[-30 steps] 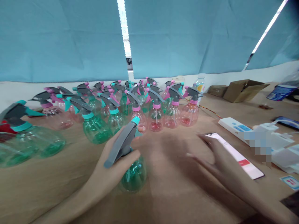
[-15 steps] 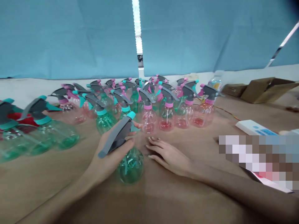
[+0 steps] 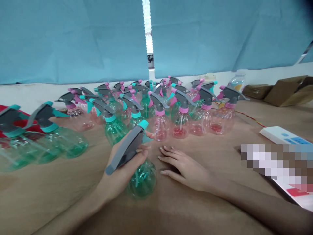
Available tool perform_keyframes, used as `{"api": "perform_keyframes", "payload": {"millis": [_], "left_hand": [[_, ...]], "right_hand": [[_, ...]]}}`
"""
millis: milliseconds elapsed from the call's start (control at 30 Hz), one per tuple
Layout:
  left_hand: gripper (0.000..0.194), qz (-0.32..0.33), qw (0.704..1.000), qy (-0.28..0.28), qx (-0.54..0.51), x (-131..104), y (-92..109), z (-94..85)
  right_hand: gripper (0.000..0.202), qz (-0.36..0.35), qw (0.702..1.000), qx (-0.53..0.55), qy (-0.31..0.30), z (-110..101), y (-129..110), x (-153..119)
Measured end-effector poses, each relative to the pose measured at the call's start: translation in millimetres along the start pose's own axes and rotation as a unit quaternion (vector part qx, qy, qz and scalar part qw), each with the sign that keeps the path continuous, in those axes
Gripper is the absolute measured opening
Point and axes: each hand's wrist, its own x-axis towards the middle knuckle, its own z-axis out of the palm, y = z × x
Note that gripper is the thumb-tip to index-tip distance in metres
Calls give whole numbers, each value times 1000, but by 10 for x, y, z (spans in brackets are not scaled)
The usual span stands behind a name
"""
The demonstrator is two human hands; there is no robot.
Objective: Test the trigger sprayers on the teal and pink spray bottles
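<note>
My left hand (image 3: 122,169) is wrapped round the neck of a green spray bottle (image 3: 142,182) with a grey trigger head and a turquoise nozzle. The bottle is near the front of the brown table (image 3: 186,215); whether its base touches the surface I cannot tell. To its right, my right hand (image 3: 184,166) lies palm down on the table, fingers apart, holding nothing. Just beyond both hands stand pink spray bottles (image 3: 160,127) with grey heads, and another green spray bottle (image 3: 114,129) is behind my left hand.
Several more green and pink spray bottles crowd the back. At left are green spray bottles (image 3: 70,142) beside something red (image 3: 26,122). A clear bottle (image 3: 237,81), a brown cardboard box (image 3: 288,91) and a white device (image 3: 283,134) with blue markings are at right. A blue curtain (image 3: 73,39) hangs behind.
The whole scene has shifted slightly right in view as the head turned. My left hand keeps its grip on the green spray bottle, and my right hand stays flat on the table.
</note>
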Motion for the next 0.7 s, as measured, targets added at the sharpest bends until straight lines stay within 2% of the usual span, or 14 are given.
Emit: {"api": "perform_keyframes", "payload": {"millis": [200,367,533,700], "left_hand": [[18,26,999,-3,42,-1,1,6],[4,36,998,-10,54,5,96,23],[7,26,999,-15,43,10,181,19],[8,40,997,-15,61,8,144,6]], "right_hand": [[49,2,1000,9,-2,19,15,-16],[49,7,1000,3,-14,31,18,-25],[48,10,1000,11,-7,37,23,-35],[47,7,1000,4,-7,41,24,-38]]}}
